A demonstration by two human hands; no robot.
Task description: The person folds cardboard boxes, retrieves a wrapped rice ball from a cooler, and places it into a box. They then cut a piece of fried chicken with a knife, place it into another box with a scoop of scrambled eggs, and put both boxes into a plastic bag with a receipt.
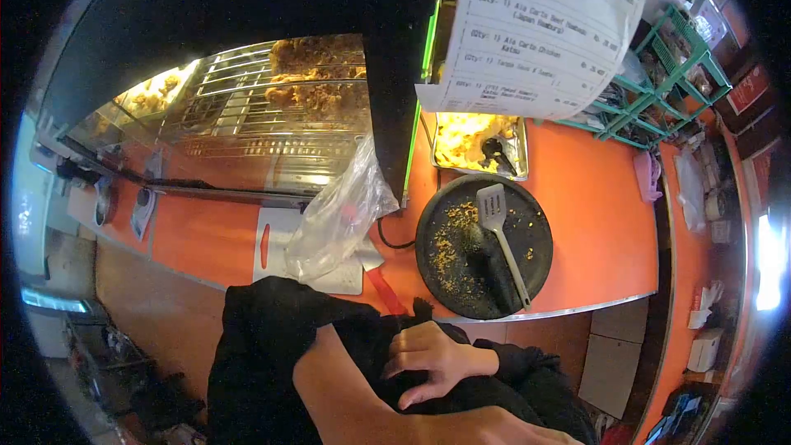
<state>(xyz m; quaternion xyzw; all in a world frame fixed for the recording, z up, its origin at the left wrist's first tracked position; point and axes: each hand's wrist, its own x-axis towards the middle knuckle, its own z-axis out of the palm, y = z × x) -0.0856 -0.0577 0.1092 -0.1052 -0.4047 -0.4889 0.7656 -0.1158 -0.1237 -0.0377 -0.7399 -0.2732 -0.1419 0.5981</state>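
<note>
My left hand (pixel 515 428) reaches across my body at the bottom edge, its fingers cut off by the frame. Above it, my right hand (pixel 432 360) lies against my black clothing, fingers loosely bent and thumb apart, with no object visible in it. Beyond the hands, a round black pan or board (pixel 527 235) carries brown crumbs and a grey slotted spatula (pixel 492 208). A white cutting board (pixel 334 282) lies to its left, partly under a clear plastic bag (pixel 342 214). Between them is what looks like a red-handled knife (pixel 383 290).
A lit glass cabinet (pixel 264 148) holds fried food on wire racks. A printed order slip (pixel 535 41) hangs in front. Behind the round pan stands a metal tray (pixel 524 166) with yellow food and a black utensil. Green baskets (pixel 659 82) stand on the orange counter (pixel 610 214).
</note>
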